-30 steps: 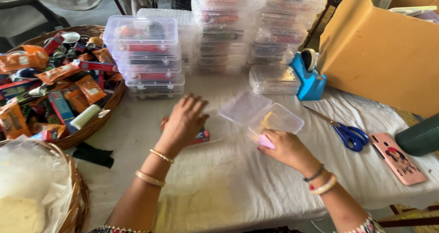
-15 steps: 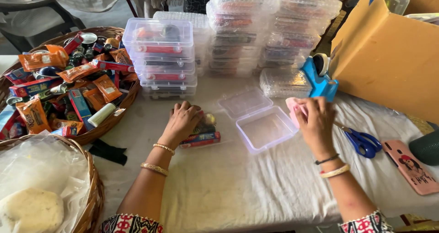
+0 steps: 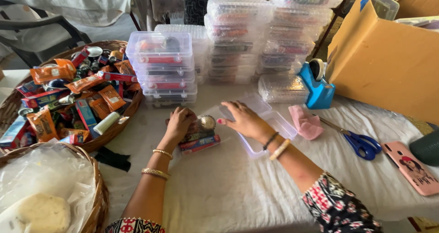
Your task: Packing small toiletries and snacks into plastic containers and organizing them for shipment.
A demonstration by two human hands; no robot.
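A: What is held by the left hand (image 3: 179, 123)?

B: A small bundle (image 3: 197, 137) of flat packets and a round tin is gripped by it. The fingers are curled around the bundle, which is resting on the white cloth (image 3: 219, 192), just in front of the stacked boxes (image 3: 162, 66).

A: And the right hand (image 3: 244, 119)?

B: It is laid over the open clear box (image 3: 270, 127), palm down. The fingers are stretched out loosely; nothing is seen to be grasped. The fingertips are placed just beside the bundle.

A: What is seen around?

B: A pink cloth (image 3: 307, 122) and blue scissors (image 3: 359, 141) are found to the right, a basket (image 3: 68, 100) of packets to the left.
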